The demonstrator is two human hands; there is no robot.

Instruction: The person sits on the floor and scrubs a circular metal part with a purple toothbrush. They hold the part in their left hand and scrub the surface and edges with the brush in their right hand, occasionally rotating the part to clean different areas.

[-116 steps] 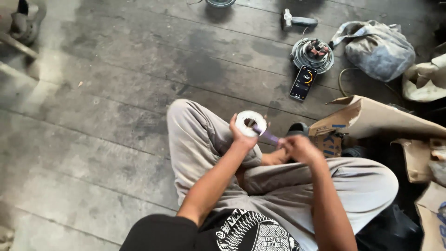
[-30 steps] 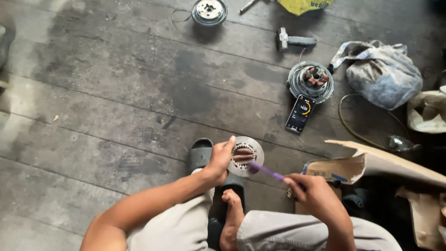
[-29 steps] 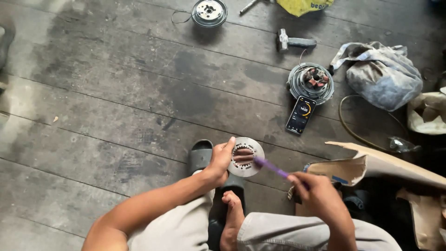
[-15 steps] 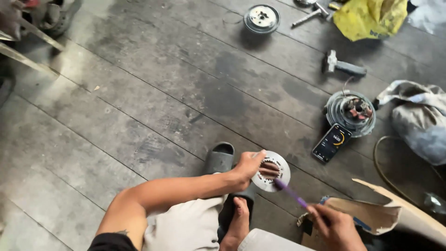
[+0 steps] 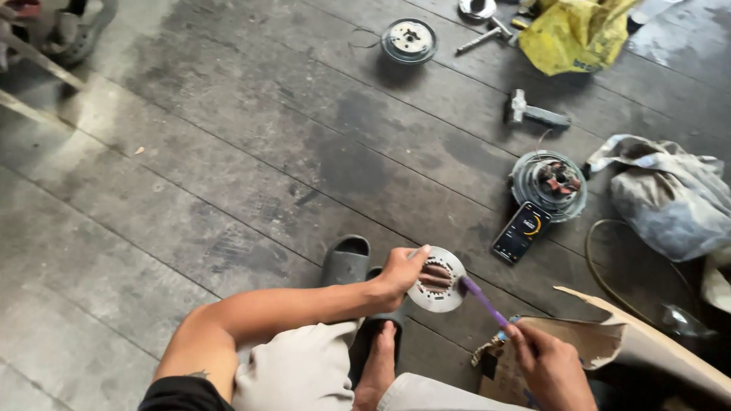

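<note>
Your left hand (image 5: 397, 272) grips the round motor stator (image 5: 437, 279) above your foot and the dark sandal (image 5: 345, 259), fingers covering its near rim. Your right hand (image 5: 550, 367), partly cut off below, clasps a purple stick (image 5: 484, 301) poking into the stator's core.

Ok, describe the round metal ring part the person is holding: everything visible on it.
The ring part is a flat, silvery metal disc with a large central opening edged by small slots or teeth. It looks worn and dull. The left hand holds it up at its left edge, tilted toward the camera, above the dark plank floor, with fingers showing through the opening. A purple rod, gripped by the right hand, meets its right rim.
</note>
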